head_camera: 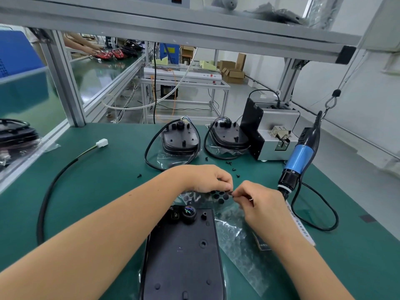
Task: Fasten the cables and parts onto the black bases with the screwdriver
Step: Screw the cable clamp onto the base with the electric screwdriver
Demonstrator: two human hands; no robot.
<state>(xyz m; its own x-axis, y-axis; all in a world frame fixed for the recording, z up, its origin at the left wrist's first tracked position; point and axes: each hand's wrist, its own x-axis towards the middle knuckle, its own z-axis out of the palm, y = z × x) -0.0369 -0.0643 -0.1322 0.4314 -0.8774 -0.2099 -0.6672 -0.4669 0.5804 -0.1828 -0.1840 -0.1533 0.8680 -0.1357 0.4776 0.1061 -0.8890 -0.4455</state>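
Observation:
A black base (pixel 184 252) lies face down on the green mat right in front of me, with a cable grommet (pixel 189 213) near its far edge. Just beyond it lies a clear sheet of round black pads (pixel 219 195). My left hand (pixel 207 178) pinches the sheet's edge. My right hand (pixel 259 202) pinches one small black pad (pixel 231 193) at the sheet. Two more black bases (pixel 180 139) (pixel 229 137) with cables sit further back. The blue electric screwdriver (pixel 299 159) hangs at the right, untouched.
Loose black screws (pixel 232 167) are scattered between the far bases and my hands. A grey screw feeder (pixel 275 135) stands at the back right. A long black cable with a white connector (pixel 101 142) curves across the left. Stacked parts (pixel 15 135) sit at the far left.

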